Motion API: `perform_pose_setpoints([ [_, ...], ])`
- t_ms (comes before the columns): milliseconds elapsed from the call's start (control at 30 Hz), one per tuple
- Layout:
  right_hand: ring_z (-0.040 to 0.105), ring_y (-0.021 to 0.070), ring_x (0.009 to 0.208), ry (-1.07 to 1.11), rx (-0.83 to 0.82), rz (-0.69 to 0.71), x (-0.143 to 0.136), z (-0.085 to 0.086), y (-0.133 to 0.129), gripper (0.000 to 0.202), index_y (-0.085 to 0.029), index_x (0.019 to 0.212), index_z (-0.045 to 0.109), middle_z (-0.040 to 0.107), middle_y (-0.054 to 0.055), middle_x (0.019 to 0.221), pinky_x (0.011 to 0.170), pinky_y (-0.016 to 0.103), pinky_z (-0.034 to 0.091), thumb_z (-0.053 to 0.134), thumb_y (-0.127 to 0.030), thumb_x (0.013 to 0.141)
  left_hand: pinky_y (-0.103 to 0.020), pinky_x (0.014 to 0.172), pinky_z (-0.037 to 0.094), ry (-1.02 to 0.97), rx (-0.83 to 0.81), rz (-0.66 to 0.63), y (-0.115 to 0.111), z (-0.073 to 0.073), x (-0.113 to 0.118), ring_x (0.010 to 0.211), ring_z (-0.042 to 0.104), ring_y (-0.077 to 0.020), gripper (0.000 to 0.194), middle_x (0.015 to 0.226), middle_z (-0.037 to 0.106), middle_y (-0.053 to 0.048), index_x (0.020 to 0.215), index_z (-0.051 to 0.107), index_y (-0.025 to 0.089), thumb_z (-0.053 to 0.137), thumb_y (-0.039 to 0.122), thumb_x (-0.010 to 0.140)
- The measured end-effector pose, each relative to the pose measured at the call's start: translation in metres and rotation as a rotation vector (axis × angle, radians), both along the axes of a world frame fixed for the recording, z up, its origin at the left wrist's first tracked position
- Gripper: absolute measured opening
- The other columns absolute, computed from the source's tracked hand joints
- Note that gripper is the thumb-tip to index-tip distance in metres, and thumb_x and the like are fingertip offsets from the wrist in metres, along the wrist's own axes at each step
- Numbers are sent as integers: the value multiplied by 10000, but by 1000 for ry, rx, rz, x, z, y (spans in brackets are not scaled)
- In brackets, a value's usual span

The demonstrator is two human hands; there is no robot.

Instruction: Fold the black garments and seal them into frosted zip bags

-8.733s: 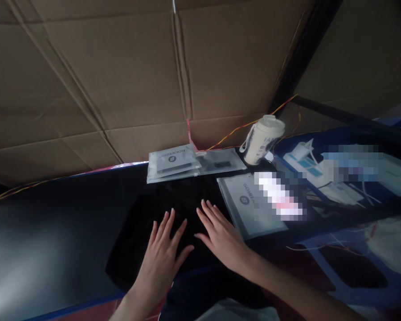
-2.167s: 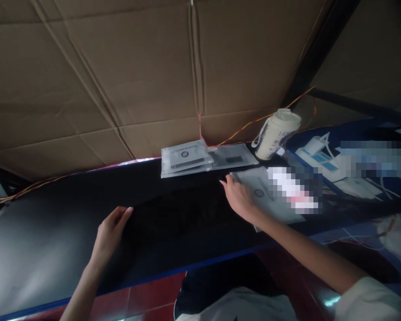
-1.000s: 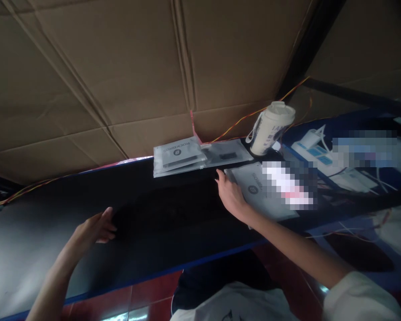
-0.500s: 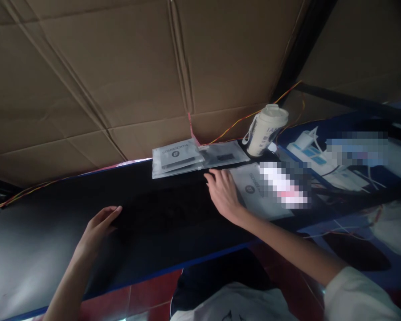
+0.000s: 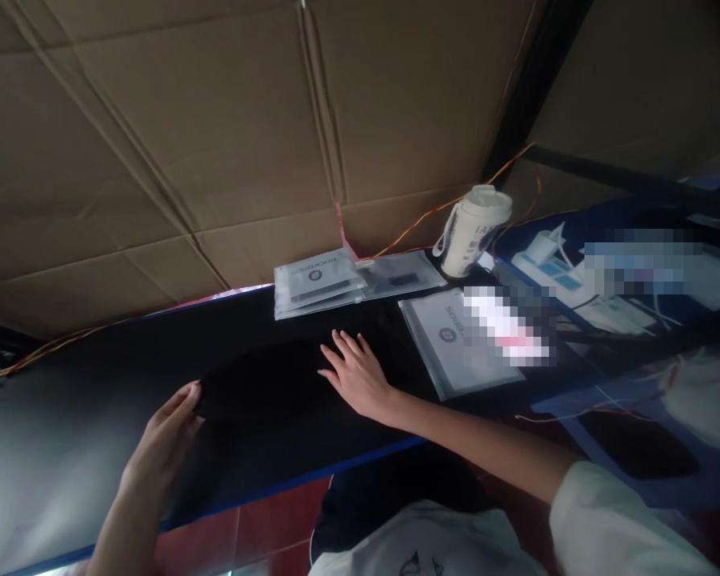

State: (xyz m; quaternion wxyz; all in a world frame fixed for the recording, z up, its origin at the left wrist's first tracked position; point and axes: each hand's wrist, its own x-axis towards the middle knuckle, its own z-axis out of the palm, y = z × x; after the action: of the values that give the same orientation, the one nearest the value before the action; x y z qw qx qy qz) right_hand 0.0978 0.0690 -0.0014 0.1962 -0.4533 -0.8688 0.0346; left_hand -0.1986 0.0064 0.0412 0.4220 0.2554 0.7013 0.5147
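Note:
A soft-looking, very dark black piece (image 5: 264, 380) lies flat on the black table mat; its outline barely stands out and its kind cannot be made out. My left hand (image 5: 171, 424) pinches its left end between thumb and fingers. Spread flat with fingers apart, my right hand (image 5: 357, 376) rests on or just over its right part. To the right of that hand lies a frosted zip bag (image 5: 456, 352) with a printed logo. Beyond the hands, a small pile of similar frosted bags (image 5: 318, 280) sits at the back edge, beside another bag (image 5: 402, 274) with something dark inside.
A white lidded cup (image 5: 475, 232) stands at the back right. Further right are a white power strip (image 5: 552, 272) with cables and blurred-out patches. A cardboard wall (image 5: 216, 144) rises behind the table. The blue table edge (image 5: 312, 476) runs near my body.
My right hand has slid left and nearer from beside the zip bag, its fingers now spread. My left hand has shifted slightly left and down, pinching the dark piece.

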Motion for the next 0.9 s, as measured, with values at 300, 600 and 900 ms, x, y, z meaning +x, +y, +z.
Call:
perform_pose_setpoints([
  [300, 355, 302, 1365, 17, 8, -11, -1, -4, -2, 468, -138, 1357, 502, 420, 184, 1460, 1102, 511, 284, 397, -387, 974, -111, 541, 528, 66, -18, -19, -4, 11, -13, 566, 590, -62, 338, 731, 630, 45, 784, 671, 183, 855, 301, 526],
  [600, 347, 309, 1366, 18, 15, -10, -1, -4, -2, 475, -127, 1358, 498, 417, 197, 1458, 1096, 526, 283, 380, -388, 978, -296, 716, 615, -17, -83, -112, -4, 7, -11, 796, 697, -206, 463, 873, 730, 42, 938, 680, 257, 850, 368, 522],
  [900, 353, 314, 1359, 26, 15, -6, 0, -3, -1, 484, -123, 1359, 494, 425, 199, 1451, 1099, 530, 273, 360, -395, 981, -341, 606, 614, 186, -355, -229, -12, 8, -16, 823, 722, -307, 545, 800, 746, -70, 831, 714, 181, 845, 550, 452],
])
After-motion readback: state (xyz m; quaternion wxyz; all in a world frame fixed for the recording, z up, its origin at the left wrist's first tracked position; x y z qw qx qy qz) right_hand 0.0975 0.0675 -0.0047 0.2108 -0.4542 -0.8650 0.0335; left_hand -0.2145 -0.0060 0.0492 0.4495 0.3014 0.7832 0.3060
